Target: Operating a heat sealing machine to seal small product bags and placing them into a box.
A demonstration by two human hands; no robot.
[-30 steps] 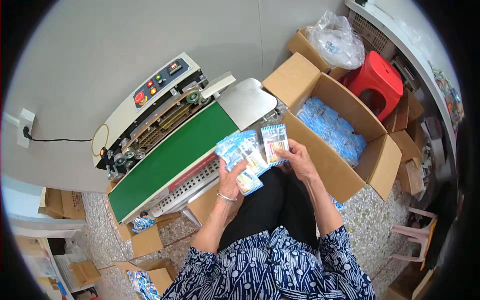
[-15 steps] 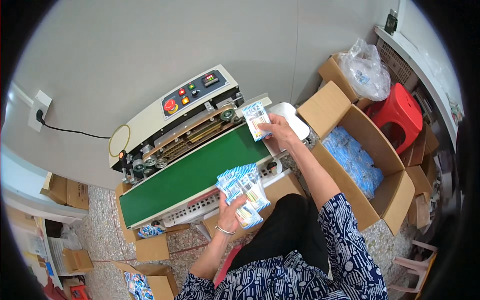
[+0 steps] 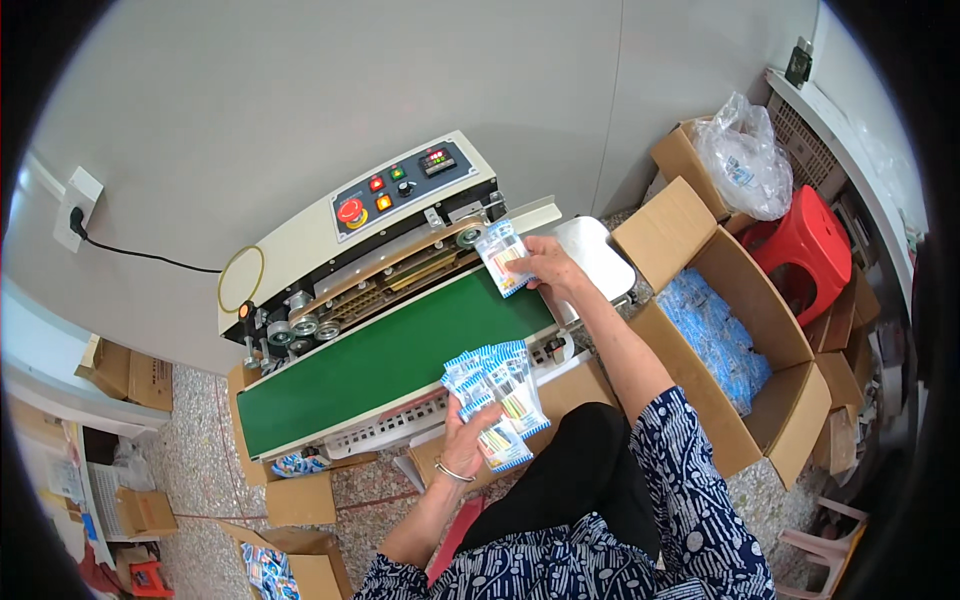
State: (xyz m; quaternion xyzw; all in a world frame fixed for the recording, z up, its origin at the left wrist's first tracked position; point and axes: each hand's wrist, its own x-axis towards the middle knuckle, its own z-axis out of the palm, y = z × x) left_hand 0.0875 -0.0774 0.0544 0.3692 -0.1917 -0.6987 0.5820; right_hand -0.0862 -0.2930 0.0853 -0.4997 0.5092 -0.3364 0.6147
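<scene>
In my left hand (image 3: 465, 440) is a fanned bunch of small blue-and-white plastic packets (image 3: 500, 385), gripped between thumb and fingers in front of the machine. My right hand (image 3: 550, 265) pinches a single packet (image 3: 503, 258) by its right side. That packet is upright at the right end of the green conveyor belt (image 3: 390, 365), its top edge close to the rollers of the band sealing machine (image 3: 300, 240). Clear windows in the packets show thin coloured sticks or strips inside.
An open cardboard box (image 3: 690, 400) of blue packets stands at my right, near a red stool (image 3: 812, 250) and a clear plastic bag (image 3: 745, 160). Below left, another box (image 3: 320, 575) holds packets. A black cable (image 3: 150, 260) runs from the wall socket to the machine.
My right hand has brought its packet slightly left against the machine, closer to the rollers. The left hand keeps its bunch of packets. The whole view has shifted a little.
</scene>
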